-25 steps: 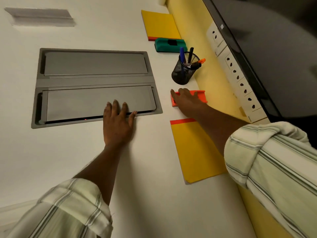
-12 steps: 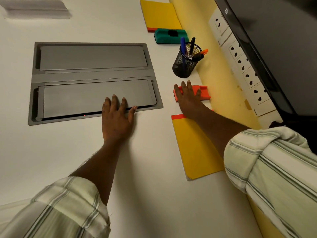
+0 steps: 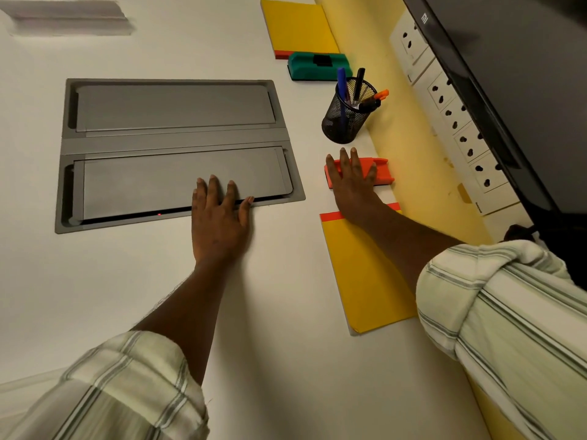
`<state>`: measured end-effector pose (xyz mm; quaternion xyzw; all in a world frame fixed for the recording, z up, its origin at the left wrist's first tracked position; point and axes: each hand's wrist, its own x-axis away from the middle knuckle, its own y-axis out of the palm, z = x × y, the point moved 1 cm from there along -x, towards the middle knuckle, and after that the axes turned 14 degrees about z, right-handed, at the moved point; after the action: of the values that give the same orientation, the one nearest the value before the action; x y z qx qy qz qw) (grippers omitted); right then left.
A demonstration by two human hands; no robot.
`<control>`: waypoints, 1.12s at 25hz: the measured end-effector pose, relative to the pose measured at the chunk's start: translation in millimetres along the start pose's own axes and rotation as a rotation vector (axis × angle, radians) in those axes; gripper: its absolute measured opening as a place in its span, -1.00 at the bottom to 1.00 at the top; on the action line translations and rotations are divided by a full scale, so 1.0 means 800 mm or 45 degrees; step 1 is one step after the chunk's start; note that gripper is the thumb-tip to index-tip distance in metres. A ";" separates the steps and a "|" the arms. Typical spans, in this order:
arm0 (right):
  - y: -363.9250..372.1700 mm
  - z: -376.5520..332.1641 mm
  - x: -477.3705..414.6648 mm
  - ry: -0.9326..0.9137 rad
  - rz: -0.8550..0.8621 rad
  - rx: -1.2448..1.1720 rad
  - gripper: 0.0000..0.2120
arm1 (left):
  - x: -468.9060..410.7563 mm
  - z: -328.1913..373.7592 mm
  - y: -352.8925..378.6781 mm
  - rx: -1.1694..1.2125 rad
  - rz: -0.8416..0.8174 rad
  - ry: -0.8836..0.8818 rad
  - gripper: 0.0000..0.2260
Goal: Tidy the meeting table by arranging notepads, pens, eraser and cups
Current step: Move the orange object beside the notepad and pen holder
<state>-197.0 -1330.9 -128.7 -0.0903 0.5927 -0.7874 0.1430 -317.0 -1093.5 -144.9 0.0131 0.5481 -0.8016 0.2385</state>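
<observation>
My right hand (image 3: 354, 185) lies flat with straight fingers on an orange eraser (image 3: 382, 173) near the table's right edge. Just below it, a yellow notepad (image 3: 365, 274) with a red top strip sits under my right forearm. A black mesh cup (image 3: 344, 119) holding several pens stands beyond the orange eraser. Farther back lie a green eraser (image 3: 317, 66) and a second yellow notepad (image 3: 298, 25). My left hand (image 3: 219, 217) rests flat on the white table (image 3: 127, 281), its fingertips on the grey hatch.
A grey two-lid cable hatch (image 3: 171, 147) is set into the table at centre left. A yellow wall strip (image 3: 409, 138) with white power sockets (image 3: 460, 122) runs along the right, below a dark screen (image 3: 524, 74).
The view has shifted slightly. My right hand stays on the orange eraser, which now sits a little closer to the near notepad. My left hand keeps its place.
</observation>
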 end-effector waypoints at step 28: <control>-0.037 -0.037 0.049 0.114 0.245 -0.007 -0.18 | 0.002 -0.004 0.010 0.075 0.074 0.028 -0.46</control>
<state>-247.1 -1309.3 -109.8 0.0019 0.6066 -0.7717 0.1911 -316.0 -1093.8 -153.9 0.0448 0.5261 -0.8099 0.2554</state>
